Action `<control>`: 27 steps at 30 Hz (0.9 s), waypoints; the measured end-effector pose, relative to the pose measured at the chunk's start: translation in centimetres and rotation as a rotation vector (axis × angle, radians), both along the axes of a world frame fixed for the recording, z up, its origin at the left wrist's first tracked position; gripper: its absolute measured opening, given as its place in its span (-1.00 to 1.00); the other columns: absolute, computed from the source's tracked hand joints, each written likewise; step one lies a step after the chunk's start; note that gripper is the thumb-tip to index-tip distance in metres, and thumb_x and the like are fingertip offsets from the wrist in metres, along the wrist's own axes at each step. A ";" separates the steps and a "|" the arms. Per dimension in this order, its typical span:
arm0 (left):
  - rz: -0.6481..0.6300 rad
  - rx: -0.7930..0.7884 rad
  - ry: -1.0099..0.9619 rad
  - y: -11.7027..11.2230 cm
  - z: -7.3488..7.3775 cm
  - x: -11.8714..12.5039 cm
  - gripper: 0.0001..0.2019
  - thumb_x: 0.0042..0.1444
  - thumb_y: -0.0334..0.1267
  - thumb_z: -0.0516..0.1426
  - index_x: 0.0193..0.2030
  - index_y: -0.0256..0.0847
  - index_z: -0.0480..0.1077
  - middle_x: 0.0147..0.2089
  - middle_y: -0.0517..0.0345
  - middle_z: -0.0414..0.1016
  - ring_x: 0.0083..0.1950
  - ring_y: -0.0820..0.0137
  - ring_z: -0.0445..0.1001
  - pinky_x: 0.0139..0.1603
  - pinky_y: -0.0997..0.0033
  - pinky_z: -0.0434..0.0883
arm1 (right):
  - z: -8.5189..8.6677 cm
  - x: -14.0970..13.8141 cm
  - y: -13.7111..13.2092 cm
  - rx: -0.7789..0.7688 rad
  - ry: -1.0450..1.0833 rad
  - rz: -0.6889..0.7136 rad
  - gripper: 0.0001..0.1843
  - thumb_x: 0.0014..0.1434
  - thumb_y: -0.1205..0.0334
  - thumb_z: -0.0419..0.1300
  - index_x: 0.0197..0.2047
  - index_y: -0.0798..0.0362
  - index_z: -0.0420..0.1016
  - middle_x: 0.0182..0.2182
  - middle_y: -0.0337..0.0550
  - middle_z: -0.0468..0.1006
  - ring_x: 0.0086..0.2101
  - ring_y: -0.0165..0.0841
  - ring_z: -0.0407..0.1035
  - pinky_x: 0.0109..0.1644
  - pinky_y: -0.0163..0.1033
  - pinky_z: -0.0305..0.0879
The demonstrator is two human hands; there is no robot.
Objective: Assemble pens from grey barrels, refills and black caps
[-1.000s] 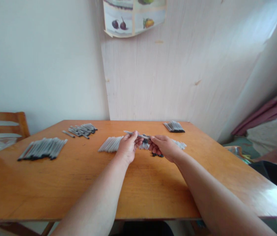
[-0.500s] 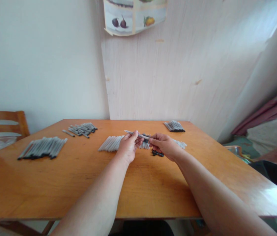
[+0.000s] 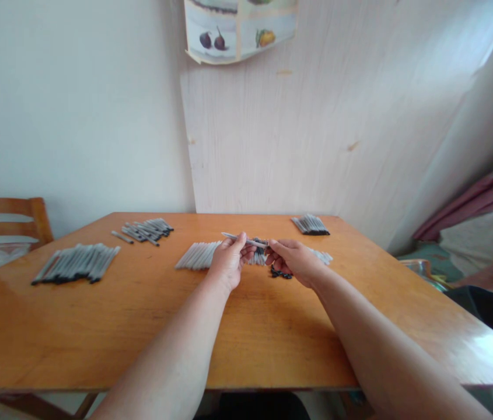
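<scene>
My left hand (image 3: 229, 261) is closed on a thin grey pen (image 3: 234, 237) held level above the orange wooden table (image 3: 141, 315). My right hand (image 3: 292, 258) pinches the pen's right end, fingers closed. A row of pale grey pen barrels (image 3: 196, 255) lies just left of my left hand. A few small black caps (image 3: 280, 273) lie on the table under my right hand. More pale barrels (image 3: 322, 255) show behind my right hand.
A large pile of grey pens (image 3: 75, 263) lies at the table's left, a smaller pile (image 3: 145, 230) behind it, another (image 3: 310, 224) at the back right. A wooden chair (image 3: 7, 221) stands left. A fruit poster (image 3: 237, 29) hangs on the wall; fabric (image 3: 482, 233) lies right.
Both hands stay together on the pen; my right hand shifts slightly at the pen's right end. Nothing else on the table has moved.
</scene>
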State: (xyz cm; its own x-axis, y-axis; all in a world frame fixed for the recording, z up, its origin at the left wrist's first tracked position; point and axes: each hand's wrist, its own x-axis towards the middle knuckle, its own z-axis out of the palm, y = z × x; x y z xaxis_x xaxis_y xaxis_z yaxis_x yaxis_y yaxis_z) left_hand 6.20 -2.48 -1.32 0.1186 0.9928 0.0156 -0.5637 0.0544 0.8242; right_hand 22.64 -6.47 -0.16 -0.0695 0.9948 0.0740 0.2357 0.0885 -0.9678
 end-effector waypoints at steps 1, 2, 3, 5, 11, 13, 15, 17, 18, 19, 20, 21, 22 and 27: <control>0.003 -0.002 0.003 0.0 0.0 0.0 -0.78 0.00 -0.21 0.27 -0.33 -0.28 0.35 -0.43 0.08 0.51 -0.44 0.48 0.50 -0.45 0.56 0.42 | 0.0 0.0 0.0 -0.003 -0.009 0.005 -0.63 0.19 -0.05 0.07 -0.39 0.09 0.39 -0.51 -0.15 0.49 -0.62 -0.54 0.21 -0.64 -0.44 -0.01; 0.006 -0.004 0.007 0.1 -0.1 0.0 -0.78 0.00 -0.21 0.27 -0.33 -0.28 0.35 -0.43 0.08 0.51 -0.44 0.48 0.50 -0.46 0.56 0.41 | 0.1 0.0 -0.1 0.002 -0.015 0.011 -0.67 0.17 -0.03 0.11 -0.39 0.09 0.39 -0.52 -0.17 0.48 -0.62 -0.54 0.20 -0.63 -0.44 -0.01; 0.010 -0.007 0.012 0.1 -0.1 0.0 -0.78 0.00 -0.21 0.27 -0.33 -0.29 0.35 -0.44 0.09 0.51 -0.45 0.48 0.50 -0.46 0.56 0.41 | 0.1 0.0 -0.1 0.014 -0.015 0.014 -0.72 0.14 0.01 0.16 -0.37 0.08 0.39 -0.54 -0.20 0.47 -0.62 -0.55 0.19 -0.63 -0.44 0.00; 0.015 -0.013 0.016 0.1 -0.1 0.1 -0.77 -0.01 -0.21 0.27 -0.34 -0.29 0.35 -0.46 0.09 0.50 -0.46 0.48 0.49 -0.47 0.57 0.41 | 0.3 -0.1 -0.3 0.031 -0.001 0.017 -0.77 0.08 0.08 0.23 -0.34 0.08 0.40 -0.55 -0.24 0.46 -0.62 -0.56 0.19 -0.62 -0.45 0.01; 0.034 -0.034 0.015 0.0 0.0 0.1 -0.76 -0.02 -0.20 0.28 -0.35 -0.29 0.34 -0.45 0.09 0.50 -0.47 0.49 0.49 -0.49 0.57 0.41 | 0.5 -0.1 -0.4 -0.046 0.015 0.027 -0.67 0.17 -0.02 0.10 -0.41 0.09 0.38 -0.50 -0.15 0.51 -0.62 -0.54 0.22 -0.63 -0.43 0.01; 0.037 -0.039 0.018 0.0 0.0 0.0 -0.75 -0.03 -0.19 0.29 -0.35 -0.29 0.34 -0.46 0.09 0.50 -0.48 0.49 0.49 -0.50 0.57 0.40 | 0.4 -0.1 -0.3 -0.019 -0.014 0.024 -0.74 0.13 0.04 0.15 -0.39 0.09 0.38 -0.49 -0.16 0.51 -0.61 -0.54 0.22 -0.62 -0.43 0.02; 0.038 -0.043 0.027 0.1 -0.1 0.0 -0.73 -0.05 -0.18 0.30 -0.36 -0.29 0.33 -0.47 0.10 0.49 -0.50 0.49 0.48 -0.51 0.58 0.39 | 0.3 0.0 -0.2 0.014 -0.040 0.010 -0.80 0.08 0.11 0.20 -0.34 0.08 0.39 -0.49 -0.18 0.50 -0.60 -0.54 0.23 -0.61 -0.44 0.04; 0.043 -0.047 0.043 0.1 -0.2 0.1 -0.71 -0.06 -0.16 0.30 -0.36 -0.29 0.33 -0.49 0.11 0.48 -0.51 0.50 0.47 -0.53 0.58 0.38 | 0.1 0.1 0.0 0.042 -0.067 -0.002 -0.80 0.05 0.16 0.23 -0.30 0.09 0.40 -0.50 -0.20 0.47 -0.58 -0.53 0.24 -0.60 -0.45 0.06; 0.048 -0.049 0.053 0.1 -0.3 0.1 -0.70 -0.06 -0.14 0.30 -0.36 -0.28 0.33 -0.50 0.11 0.48 -0.52 0.50 0.47 -0.53 0.58 0.38 | 0.0 0.1 0.0 0.056 -0.080 -0.003 -0.80 0.04 0.17 0.23 -0.29 0.09 0.40 -0.51 -0.22 0.46 -0.58 -0.53 0.25 -0.59 -0.44 0.07; 0.053 -0.050 0.063 0.2 -0.4 0.1 -0.69 -0.07 -0.12 0.30 -0.37 -0.28 0.33 -0.51 0.12 0.48 -0.52 0.50 0.46 -0.54 0.59 0.37 | -0.1 0.1 0.1 0.072 -0.088 0.002 -0.80 0.03 0.18 0.23 -0.29 0.09 0.39 -0.52 -0.23 0.44 -0.57 -0.52 0.25 -0.58 -0.44 0.08; 0.057 -0.051 0.074 0.2 -0.4 0.1 -0.68 -0.08 -0.10 0.30 -0.37 -0.28 0.33 -0.51 0.12 0.48 -0.53 0.50 0.46 -0.55 0.59 0.36 | -0.2 0.1 0.1 0.092 -0.094 0.010 -0.81 0.03 0.18 0.24 -0.28 0.08 0.39 -0.53 -0.25 0.42 -0.57 -0.52 0.25 -0.57 -0.44 0.09; 0.061 -0.053 0.084 0.2 -0.5 0.1 -0.66 -0.08 -0.07 0.30 -0.38 -0.28 0.33 -0.52 0.12 0.48 -0.54 0.50 0.45 -0.56 0.59 0.35 | -0.3 0.1 0.2 0.112 -0.096 0.017 -0.81 0.03 0.19 0.24 -0.28 0.08 0.38 -0.54 -0.26 0.41 -0.57 -0.52 0.25 -0.56 -0.43 0.10; 0.065 -0.056 0.092 0.2 -0.5 0.1 -0.65 -0.09 -0.04 0.29 -0.38 -0.28 0.33 -0.52 0.12 0.48 -0.55 0.51 0.44 -0.57 0.60 0.34 | -0.3 0.1 0.2 0.130 -0.096 0.020 -0.81 0.03 0.19 0.24 -0.28 0.07 0.38 -0.54 -0.28 0.40 -0.57 -0.52 0.24 -0.56 -0.43 0.10; 0.080 -0.073 0.091 0.2 -0.5 -0.1 -0.61 -0.10 0.02 0.29 -0.41 -0.28 0.31 -0.53 0.13 0.47 -0.57 0.52 0.42 -0.59 0.60 0.32 | 0.1 0.1 -0.1 0.136 -0.123 -0.010 -0.80 0.02 0.18 0.24 -0.29 0.08 0.39 -0.56 -0.29 0.38 -0.56 -0.51 0.25 -0.55 -0.42 0.10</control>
State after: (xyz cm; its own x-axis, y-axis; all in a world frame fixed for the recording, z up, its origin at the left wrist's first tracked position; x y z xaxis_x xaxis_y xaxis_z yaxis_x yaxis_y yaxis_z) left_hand 6.12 -2.26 -1.77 0.0362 0.9973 -0.0646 -0.4914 0.0741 0.8678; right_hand 22.76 -6.56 -0.05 -0.0763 0.9769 0.1994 0.3529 0.2135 -0.9110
